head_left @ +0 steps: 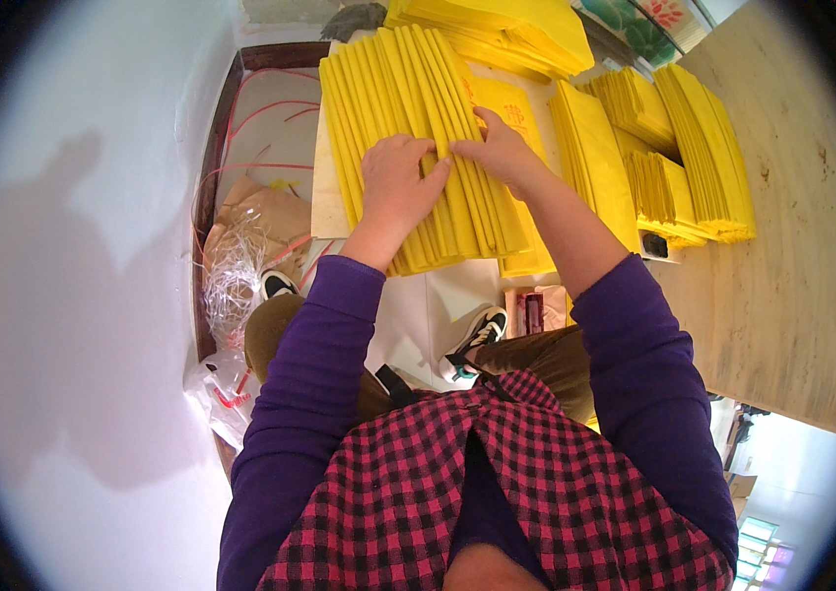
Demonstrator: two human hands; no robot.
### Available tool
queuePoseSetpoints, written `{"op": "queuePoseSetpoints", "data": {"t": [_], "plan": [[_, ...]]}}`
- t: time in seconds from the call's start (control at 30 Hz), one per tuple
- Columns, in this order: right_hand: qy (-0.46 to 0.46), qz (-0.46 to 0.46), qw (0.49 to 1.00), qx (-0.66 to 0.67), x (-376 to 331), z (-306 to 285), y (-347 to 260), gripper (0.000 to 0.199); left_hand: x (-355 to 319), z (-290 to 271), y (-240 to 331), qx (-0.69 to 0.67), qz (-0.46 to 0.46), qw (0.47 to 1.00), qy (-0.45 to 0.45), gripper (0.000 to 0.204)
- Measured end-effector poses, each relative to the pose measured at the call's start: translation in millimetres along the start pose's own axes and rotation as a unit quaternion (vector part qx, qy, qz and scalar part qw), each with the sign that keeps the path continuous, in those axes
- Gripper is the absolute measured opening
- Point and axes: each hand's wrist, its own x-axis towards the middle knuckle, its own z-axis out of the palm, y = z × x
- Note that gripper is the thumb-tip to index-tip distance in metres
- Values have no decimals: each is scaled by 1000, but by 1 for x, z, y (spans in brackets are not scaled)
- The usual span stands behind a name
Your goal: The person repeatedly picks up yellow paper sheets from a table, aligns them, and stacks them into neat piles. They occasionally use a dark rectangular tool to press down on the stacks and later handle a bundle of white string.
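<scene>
Both of my hands lie on the fanned row of flat yellow paper envelopes (418, 148) spread across the pale plywood bench (324, 197) in front of me. From the head camera, my left hand (400, 182) is pressed palm-down, fingers spread and slack, closed on nothing, simply weighting the overlapped sheets. My right hand (499, 150) sits just beside it, fingertips curled onto the edge of one sheet near the middle of the fan; whether I have really pinched it or only touch it, I cannot tell.

What worries me is the near end of the fan: it overhangs the bench edge above my knees, so a push from the left palm could slide the whole lot off toward the floor. The sheets look thin and slick, and I judge that lifting one could drag its neighbours along and break the even overlap.

To the right, more stacks of yellow paper (703, 148) stand close on the wooden tabletop (792, 256), and my right elbow could knock them. On the left, a tangle of red and clear plastic strapping (240, 256) lies on the floor, where fallen sheets could get caught.
</scene>
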Motion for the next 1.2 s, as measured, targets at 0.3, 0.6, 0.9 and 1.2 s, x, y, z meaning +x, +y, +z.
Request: {"op": "queuePoseSetpoints", "data": {"t": [0.3,0.6,0.9,1.2], "plan": [[4,11,999,31,-5,-1,-7,67,-1,0,3,15,1,1000,13,28],[13,-5,1000,7,-7,0,-8,64,-2,1,3,15,-3,1000,17,28],[15,2,1000,22,-8,-1,-7,64,-2,1,6,21,-14,1000,18,33],[18,8,1000,10,-11,-2,-11,64,-2,1,5,23,-10,1000,19,33]]}}
